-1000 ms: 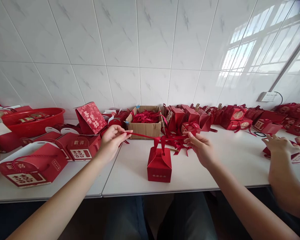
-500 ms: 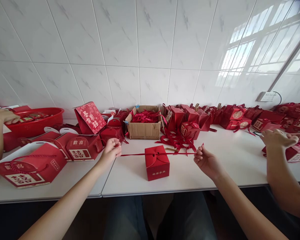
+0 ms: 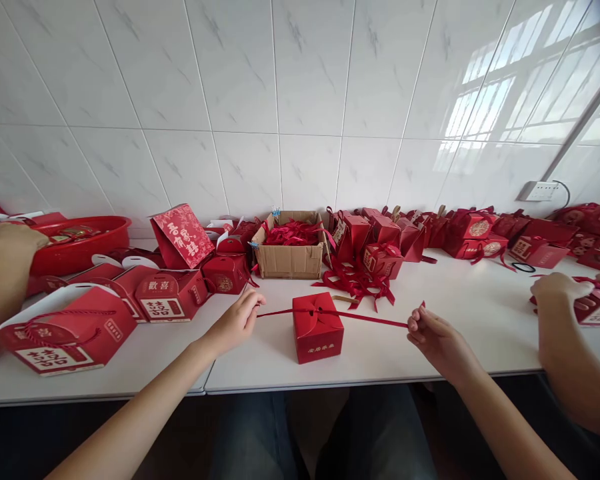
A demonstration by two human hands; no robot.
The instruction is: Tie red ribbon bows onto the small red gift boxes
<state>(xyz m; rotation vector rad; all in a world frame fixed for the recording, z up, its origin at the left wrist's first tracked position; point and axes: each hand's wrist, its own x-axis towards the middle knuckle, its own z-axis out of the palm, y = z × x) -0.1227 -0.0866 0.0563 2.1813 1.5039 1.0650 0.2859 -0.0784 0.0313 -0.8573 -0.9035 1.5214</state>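
Observation:
A small red gift box (image 3: pixel 318 330) stands on the white table (image 3: pixel 380 353) in front of me, its flaps folded shut. A thin red ribbon (image 3: pixel 370 318) lies stretched across its top. My left hand (image 3: pixel 237 320) pinches the ribbon's left end, just left of the box. My right hand (image 3: pixel 437 337) is closed on the right end, further out to the right. Both hands hover low over the tabletop and the ribbon is taut between them.
A cardboard carton of red ribbons (image 3: pixel 290 250) stands behind the box, with loose ribbons (image 3: pixel 357 280) beside it. Red gift boxes (image 3: pixel 460 230) line the wall. Handled boxes (image 3: pixel 65 330) and a red basin (image 3: pixel 75 243) lie left. Other people's hands (image 3: pixel 557 290) work at both sides.
The ribbon was threaded through the box's raised top flaps; now the flaps are down and the ribbon is pulled flat across. Both hands dropped lower, and my right hand moved further right.

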